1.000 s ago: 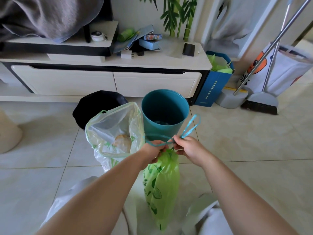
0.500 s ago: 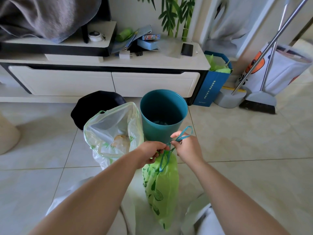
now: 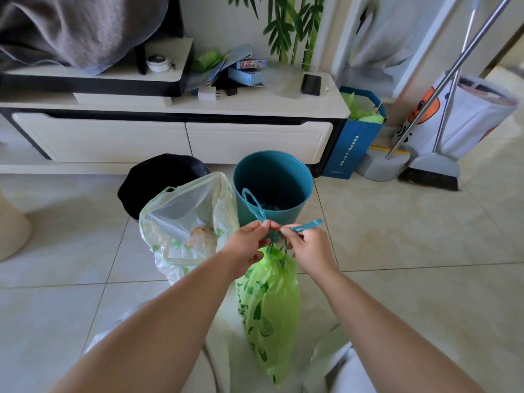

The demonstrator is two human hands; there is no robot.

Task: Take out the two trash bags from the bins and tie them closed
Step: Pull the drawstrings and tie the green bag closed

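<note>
A: Green trash bag (image 3: 270, 307), out of its bin and hanging in front of the person, neck gathered tight under a teal drawstring (image 3: 273, 236). Left hand (image 3: 246, 245) pinches one strand at the knot, its loop standing up over the teal bin (image 3: 273, 182). Right hand (image 3: 310, 248) pinches the other strand, whose tail sticks out to the right. Both hands are closed on the cord, fingertips nearly meeting above the bag's neck

B: So is that bag tied?

A: Nearly, by the look of it. The mouth is cinched and the strands cross between the fingers, but whether the knot is pulled snug cannot be told from here

B: And the second bag?

A: Clear trash bag (image 3: 184, 222) stands on the floor tiles (image 3: 397, 236) just left of the green one, beside the teal bin and in front of the black bin (image 3: 158, 177). It too is out, yet its mouth gapes open and its drawstring hangs loose. The teal bin looks nearly empty; the black one's inside is too dark to judge

B: What remains, then?

A: Finishing this knot, then closing and tying the clear bag
</note>
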